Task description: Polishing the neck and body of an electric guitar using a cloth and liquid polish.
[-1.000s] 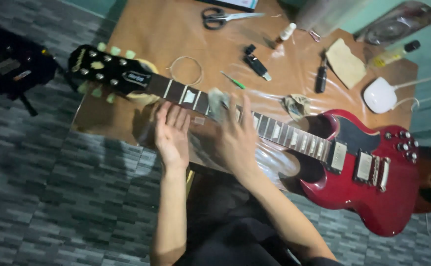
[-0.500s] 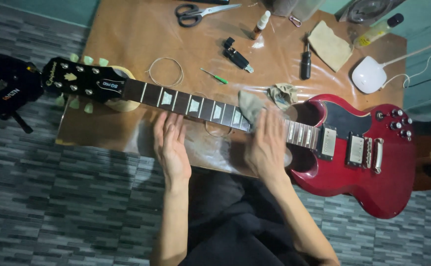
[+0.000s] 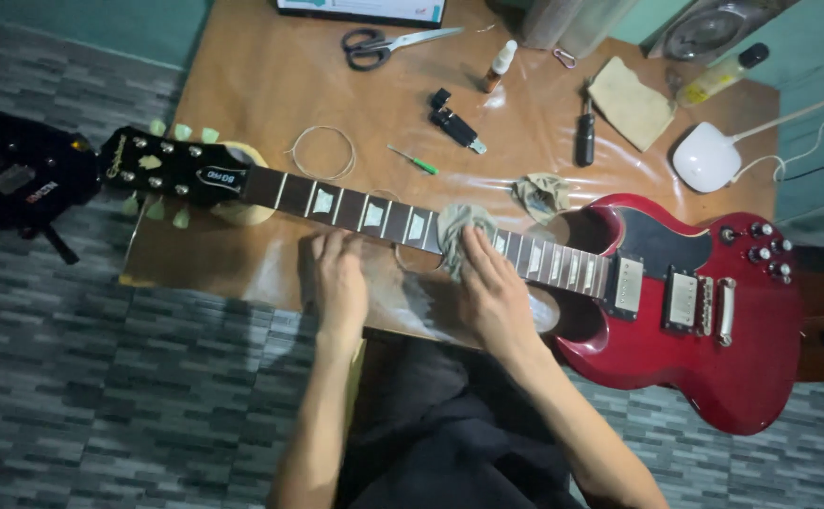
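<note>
A red electric guitar (image 3: 676, 311) lay across the brown tabletop (image 3: 242, 75), its body at three o'clock hanging past the near edge and its black headstock (image 3: 172, 168) out at nine o'clock. The right hand (image 3: 492, 292) was spread flat, fingers extended, pressing a crumpled grey cloth (image 3: 457, 231) onto the neck (image 3: 403, 219) roughly midway along it. The left hand (image 3: 339, 283) rested open, palm down, on the tabletop just beside the neck, toward eight o'clock from the cloth, grasping nothing; whether its fingertips touched the neck could not be told. A second wad of cloth (image 3: 541, 193) sat by the body's upper horn. Farther up, toward twelve o'clock, lay scissors (image 3: 384, 44), a small dropper bottle (image 3: 499, 66), a black clip-like tool (image 3: 454, 124), a green-handled screwdriver (image 3: 414, 160), a dark-handled tool (image 3: 585, 137) and a tan pad (image 3: 629, 102). A loop of wire (image 3: 320, 153) lay near the headstock. A white round device (image 3: 706, 157) with a cord sat at two o'clock.
</note>
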